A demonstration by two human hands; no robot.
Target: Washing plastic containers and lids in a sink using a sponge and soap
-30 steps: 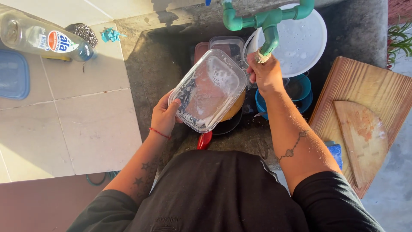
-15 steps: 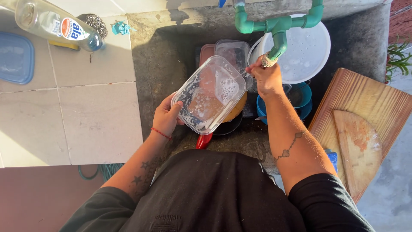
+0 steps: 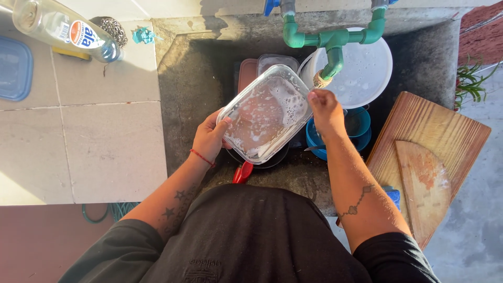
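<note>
1. Head view: a rough grey stone sink (image 3: 204,78) sits sunk into a pale tiled counter (image 3: 105,136), with a green pipe tap (image 3: 332,44) over its far side and strong sun across everything.
2. The left hand (image 3: 209,137) is closed on the near-left corner of a clear plastic tub (image 3: 267,112), thumb on the rim, fingers underneath. The tub is held tilted above the middle of the sink, its inside streaked with soap suds.
3. The right hand (image 3: 325,107) meets the tub's right edge just below the tap's mouth; whether its fingers grip the rim or only touch it, I cannot tell.
4. The tub looks light, thin-walled and a little bendy, and wet soap likely makes it slippery, so the stiffer rim and corners seem the safest places to hold.
5. Below it lie blue bowls (image 3: 351,131), a white round lid (image 3: 361,68) and a red-handled pan. A wooden board (image 3: 424,141) leans at right; a dish-soap bottle (image 3: 63,29) lies far left.
</note>
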